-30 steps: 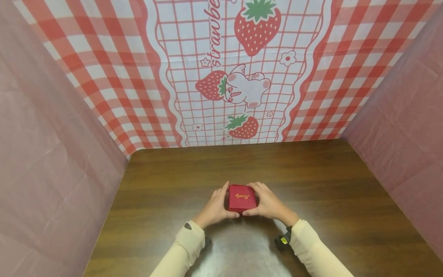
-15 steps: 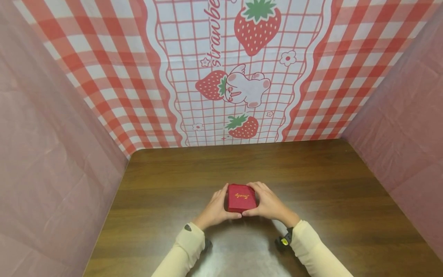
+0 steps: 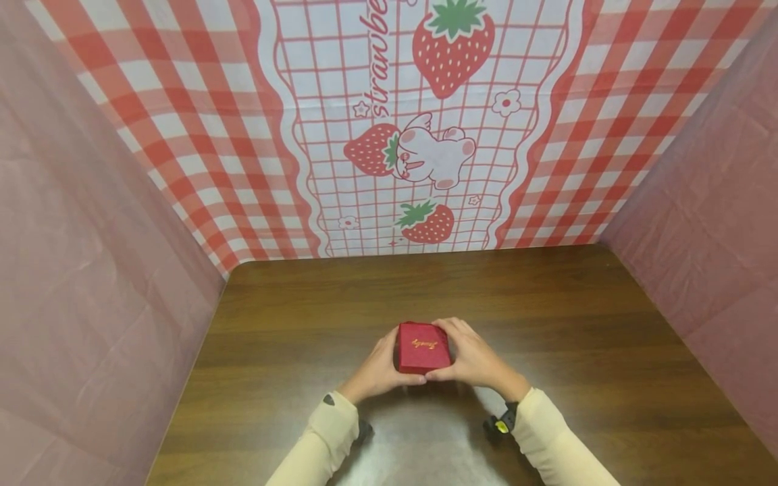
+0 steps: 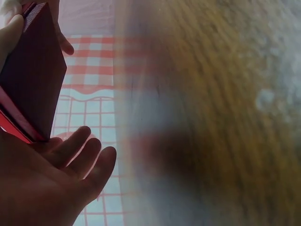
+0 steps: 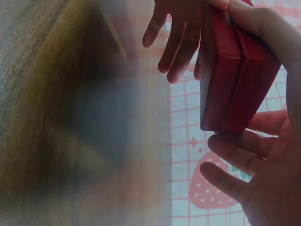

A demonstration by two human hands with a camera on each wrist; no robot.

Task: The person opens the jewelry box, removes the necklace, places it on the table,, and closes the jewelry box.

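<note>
Along the table's [image 3: 292,290] left edge, pink curtain [image 3: 103,236]. Wide stretch of wood from there to the left sleeve [image 3: 319,432]; black gadget [image 3: 365,430] at that wrist.

Left hand [image 3: 377,368] is grasping the red box [image 3: 423,347]: thumb across the near side, fingers along the left side. Left wrist view: fingers [image 4: 99,169] a bit bent, reaching past the box's edge; can't tell how many touch.

Box is between both hands, about midway between the table's left and right edges. Wrist views show a gap beneath it, so I'd call it lifted. Lid on, seam closed, gold lettering up, upside down to the wearer. Thumb tips meet or nearly meet in front. My guess: two-sided hold to keep it from tipping; top face has no fingers on it.

Strawberry cloth [image 3: 425,135] hangs behind the far edge, well apart from the box.

Right hand [image 3: 477,358] has it too: thumb at the near side, fingers round the far right corner. Black-and-yellow gadget [image 3: 501,425] by that right sleeve [image 3: 559,439].

Then another broad stretch to the right edge, second pink curtain [image 3: 717,223]. Sideways and far room looks ample; forearms take up the near side. Near edge out of view.
</note>
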